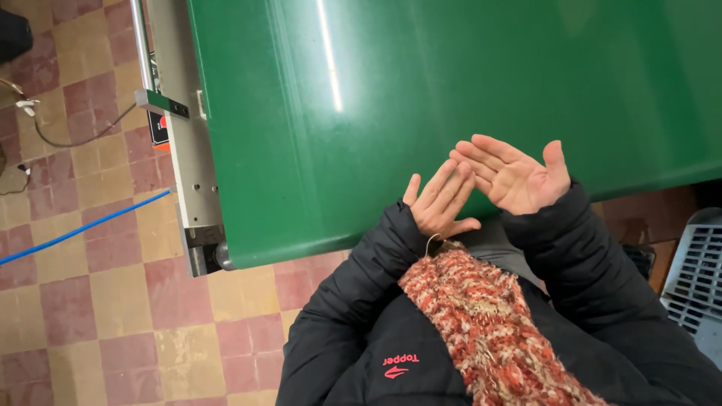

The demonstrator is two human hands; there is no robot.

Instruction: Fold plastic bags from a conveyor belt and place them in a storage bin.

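My left hand [440,201] is held flat with its back up and fingers together, over the near edge of a green conveyor belt [391,98]. My right hand [515,174] is turned palm up beside it, fingers spread, empty. The fingertips of both hands nearly touch above the belt. Neither hand holds anything. I wear a black jacket and a red and cream knitted scarf [489,331] that hangs down my chest.
The belt's grey metal side frame [188,165] with a roller end stands at the left. A blue hose [83,229] and a thin cable lie on the red and yellow checked floor tiles. A grey plastic crate [696,274] sits at the right.
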